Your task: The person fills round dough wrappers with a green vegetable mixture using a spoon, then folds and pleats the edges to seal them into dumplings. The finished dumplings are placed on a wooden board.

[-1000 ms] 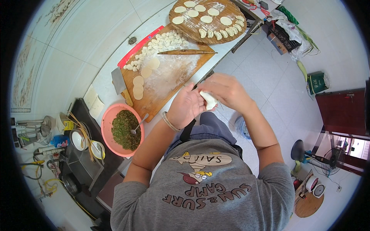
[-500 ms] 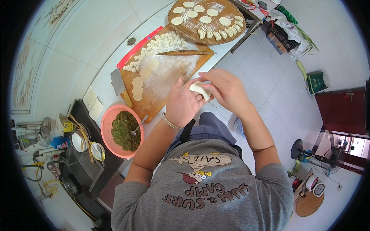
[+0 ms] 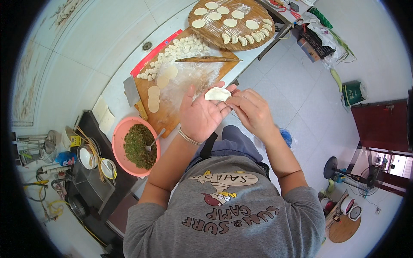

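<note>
A folded white dumpling lies across the fingers of my left hand, which is palm up with the thumb held away. My right hand pinches the dumpling's right end between thumb and fingertips. Just beyond my hands is a floured wooden board bearing round wrappers, small dough pieces and a tapered rolling pin. To the left of my left forearm stands a pink bowl of chopped green filling with a spoon in it.
Behind the board, a round wooden tray carries flat wrappers and a curved row of folded dumplings. A cleaver rests at the board's left edge. Bowls and chopsticks sit on the dark counter at left.
The dumpling has turned on my left fingers and lies flatter, farther from me. My right hand has shifted slightly toward me and now grips its right end. My left fingers are more spread.
</note>
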Demonstrator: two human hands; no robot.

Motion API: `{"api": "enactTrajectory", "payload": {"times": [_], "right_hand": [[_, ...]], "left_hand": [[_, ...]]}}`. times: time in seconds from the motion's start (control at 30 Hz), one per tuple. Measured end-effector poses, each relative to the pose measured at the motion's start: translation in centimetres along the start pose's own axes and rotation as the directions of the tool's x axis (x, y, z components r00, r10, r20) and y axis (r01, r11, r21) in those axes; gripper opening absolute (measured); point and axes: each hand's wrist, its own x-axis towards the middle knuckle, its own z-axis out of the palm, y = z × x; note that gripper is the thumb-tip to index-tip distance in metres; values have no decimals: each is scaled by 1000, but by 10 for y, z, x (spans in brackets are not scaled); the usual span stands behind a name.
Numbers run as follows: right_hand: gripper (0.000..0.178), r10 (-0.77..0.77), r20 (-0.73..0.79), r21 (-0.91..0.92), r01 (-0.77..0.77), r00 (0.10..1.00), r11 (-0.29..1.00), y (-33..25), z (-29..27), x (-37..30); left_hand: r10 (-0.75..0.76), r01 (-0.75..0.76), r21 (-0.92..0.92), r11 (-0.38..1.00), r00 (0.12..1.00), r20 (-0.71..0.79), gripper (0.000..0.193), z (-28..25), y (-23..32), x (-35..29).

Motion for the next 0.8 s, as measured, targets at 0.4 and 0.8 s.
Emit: {"api": "enactTrajectory", "payload": {"times": [0.4,0.8], "right_hand": [[15,357,-11,85,-355,934,931,-21,-5,4],[16,18,63,45,-20,998,999,-2,-9,3]], "left_hand": [[103,-102,136,985,995,2,66,0,-1,-3],[72,-67,156,985,997,-27,67,4,-7,-8]]}}
